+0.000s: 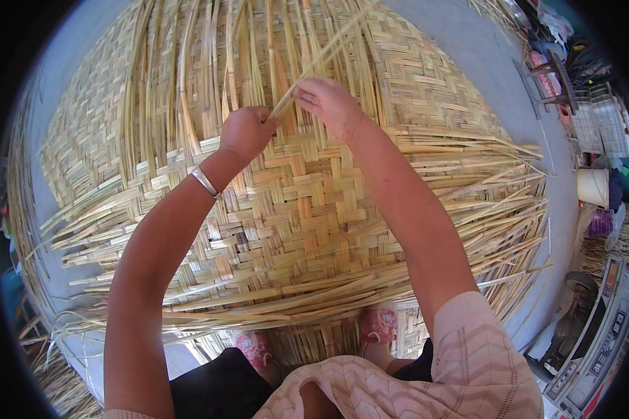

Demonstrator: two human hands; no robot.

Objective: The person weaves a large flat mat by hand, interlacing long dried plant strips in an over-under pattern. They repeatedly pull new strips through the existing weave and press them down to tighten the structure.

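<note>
Head view: the left hand [249, 133] has its grip clenched on the near end of a pale reed strip [323, 54], which slants up rightward over the woven mat [279, 192]. The right hand [328, 106] meets the strip just beyond; whether its grip is closed, I cannot tell. A silver bracelet [205, 181] circles the left wrist.
</note>
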